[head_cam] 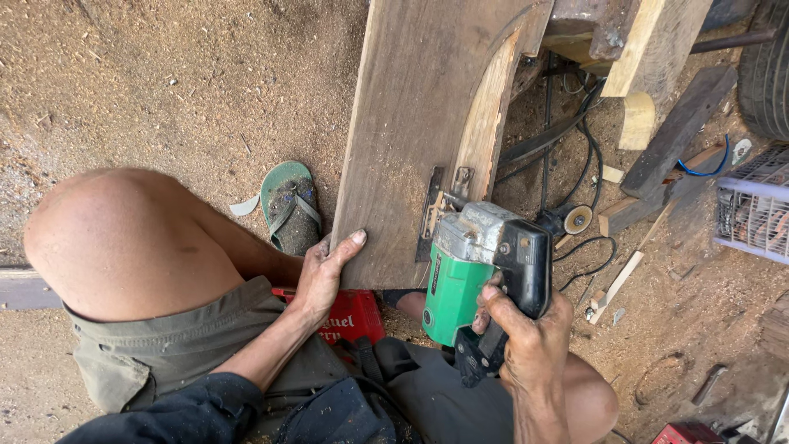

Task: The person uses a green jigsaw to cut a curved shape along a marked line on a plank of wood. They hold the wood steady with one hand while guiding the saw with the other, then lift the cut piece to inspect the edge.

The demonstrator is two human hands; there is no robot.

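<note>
A wide brown wooden plank (411, 123) lies in front of me, its near end at my knees. A curved cut runs along its right side, splitting off a pale curved strip (485, 123). My left hand (325, 271) grips the plank's near left corner, thumb on top. My right hand (526, 341) holds the black handle of a green and grey electric jigsaw (477, 263). The saw's metal base rests on the plank's near end at the foot of the cut. Its blade is hidden.
Sawdust covers the ground. A green sandal (289, 205) lies left of the plank, a red crate (353, 316) beneath my legs. At right lie black cables (567, 131), wood offcuts (649, 74), a dark board (678, 127), a wire basket (756, 205) and a tyre (768, 74).
</note>
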